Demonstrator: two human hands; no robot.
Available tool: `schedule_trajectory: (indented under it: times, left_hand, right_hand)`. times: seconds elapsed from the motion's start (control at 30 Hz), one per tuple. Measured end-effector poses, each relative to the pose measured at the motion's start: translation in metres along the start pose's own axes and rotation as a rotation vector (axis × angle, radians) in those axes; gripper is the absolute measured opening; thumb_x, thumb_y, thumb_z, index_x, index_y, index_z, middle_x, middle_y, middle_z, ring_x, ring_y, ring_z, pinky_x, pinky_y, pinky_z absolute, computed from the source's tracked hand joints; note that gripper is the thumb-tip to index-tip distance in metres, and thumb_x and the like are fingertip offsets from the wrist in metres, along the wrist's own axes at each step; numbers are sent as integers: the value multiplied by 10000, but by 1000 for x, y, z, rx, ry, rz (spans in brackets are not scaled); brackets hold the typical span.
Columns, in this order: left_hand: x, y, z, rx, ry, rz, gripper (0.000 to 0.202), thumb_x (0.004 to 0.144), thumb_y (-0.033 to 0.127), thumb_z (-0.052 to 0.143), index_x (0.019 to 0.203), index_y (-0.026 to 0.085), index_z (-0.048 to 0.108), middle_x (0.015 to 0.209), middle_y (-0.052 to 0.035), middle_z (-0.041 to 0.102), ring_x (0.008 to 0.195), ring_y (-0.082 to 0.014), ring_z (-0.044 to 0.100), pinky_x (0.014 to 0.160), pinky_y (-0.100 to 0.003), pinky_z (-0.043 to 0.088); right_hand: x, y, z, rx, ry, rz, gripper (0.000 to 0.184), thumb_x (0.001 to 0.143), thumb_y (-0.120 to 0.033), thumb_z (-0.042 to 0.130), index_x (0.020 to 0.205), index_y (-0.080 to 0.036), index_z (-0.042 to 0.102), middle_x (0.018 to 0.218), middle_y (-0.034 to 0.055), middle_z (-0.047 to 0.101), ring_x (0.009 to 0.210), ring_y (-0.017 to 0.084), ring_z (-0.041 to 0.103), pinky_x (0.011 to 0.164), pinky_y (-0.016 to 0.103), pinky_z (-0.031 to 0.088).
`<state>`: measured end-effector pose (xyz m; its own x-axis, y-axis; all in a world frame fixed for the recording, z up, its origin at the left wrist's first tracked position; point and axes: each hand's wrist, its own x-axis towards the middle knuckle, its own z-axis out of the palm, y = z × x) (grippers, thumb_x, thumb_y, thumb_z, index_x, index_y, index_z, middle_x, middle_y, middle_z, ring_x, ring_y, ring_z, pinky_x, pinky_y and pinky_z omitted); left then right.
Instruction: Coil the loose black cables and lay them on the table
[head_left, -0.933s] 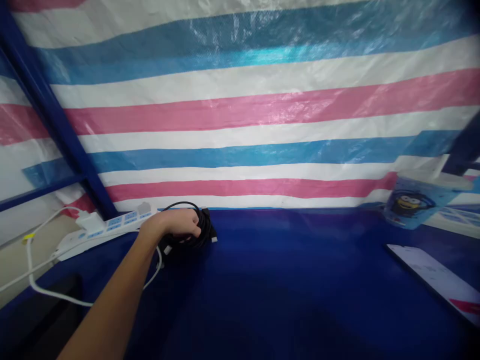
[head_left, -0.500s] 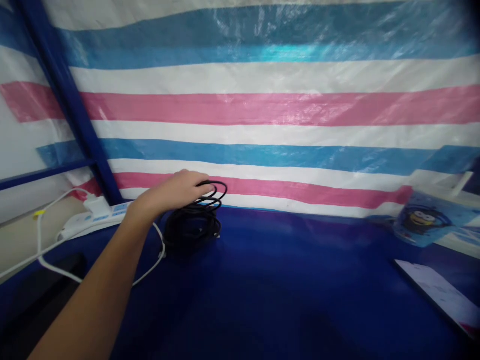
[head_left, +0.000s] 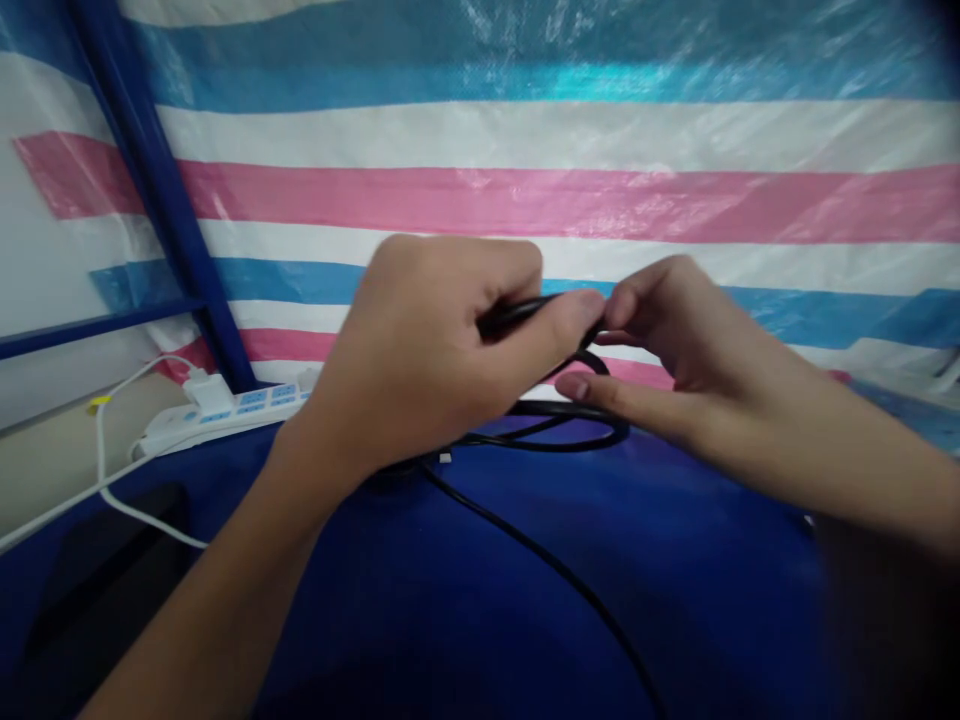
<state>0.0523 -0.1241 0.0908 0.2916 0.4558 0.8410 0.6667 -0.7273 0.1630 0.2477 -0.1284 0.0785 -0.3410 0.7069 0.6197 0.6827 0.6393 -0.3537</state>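
"What is the left hand (head_left: 427, 350) doing?"

"It's curling its fingers (head_left: 559, 318) tight around a black cable (head_left: 592, 410), holding the coil just above the blue tabletop (head_left: 525, 600)."

"And the right hand (head_left: 675, 340)?"

"At three o'clock of it, pinching the same loop, likely steadying it. One strand is trailing towards six o'clock. A power strip (head_left: 225, 415) is lying at nine o'clock."
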Motion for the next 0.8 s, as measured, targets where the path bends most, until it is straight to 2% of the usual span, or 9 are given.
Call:
schedule_trajectory:
  times: [0.1,0.17,0.23,0.37,0.47,0.53,0.63,0.73,0.8]
  left_hand:
    - [1,-2,1,27,79,-1,432,811,448,542,494,179,423,458,56,329,432,-31,252,498,-223,273]
    - [2,-5,4,76,86,15,439,794,461,545,495,173,401,465,62,361,436,-22,272,512,-209,283]
    - [3,-10,7,137,56,25,447,791,474,521,496,163,394,458,59,367,449,-20,302,532,-197,282]
    - [6,-30,6,164,49,31,471,806,494,526,509,146,414,471,49,320,483,-25,279,548,-223,232]
    - [7,-55,-2,224,97,-74,496,808,530,523,522,147,388,529,43,258,531,-34,230,579,-239,238]
    - [7,-71,-6,292,39,-179,501,827,561,460,550,152,378,570,40,250,560,-38,243,628,-228,285]
    - [4,-87,-6,265,-15,-271,527,848,593,386,615,132,491,556,43,339,569,-36,332,668,-218,340]
    - [3,-86,0,172,-92,-286,552,855,586,402,630,111,573,521,40,457,537,-33,399,635,-209,350]
    - [4,-78,5,121,-168,-251,543,855,580,414,630,116,585,537,32,521,543,-38,455,617,-205,355]
  right_hand:
    - [-2,-2,2,124,18,-21,335,800,-416,617,989,-248,398,747,-37,454,579,33,429,450,134,383]
    - [-2,-1,-4,35,107,-29,299,783,-393,642,929,-221,447,673,-36,388,542,19,373,413,125,324]
    - [-2,3,-15,-104,153,-16,304,761,-435,660,838,-191,496,642,-32,397,529,12,376,392,131,302]
    - [-5,18,-38,-183,-32,18,428,709,-593,644,882,-203,606,599,-42,509,492,14,462,359,131,317]
    - [-9,31,-49,-209,-52,79,447,761,-594,567,942,-191,635,617,-50,580,512,17,535,406,120,365]
    - [-10,37,-51,-285,-23,130,429,806,-558,516,971,-181,638,616,-62,589,491,-4,519,428,120,346]
    - [-11,38,-47,-375,53,131,431,831,-535,471,979,-169,642,601,-77,566,454,-41,446,443,127,297]
    - [-10,30,-39,-322,195,56,344,892,-464,438,968,-196,639,626,-67,548,501,-42,460,470,140,320]
    - [-9,22,-35,-254,227,20,263,927,-388,430,1038,-245,621,663,-54,549,548,-23,504,488,150,367]
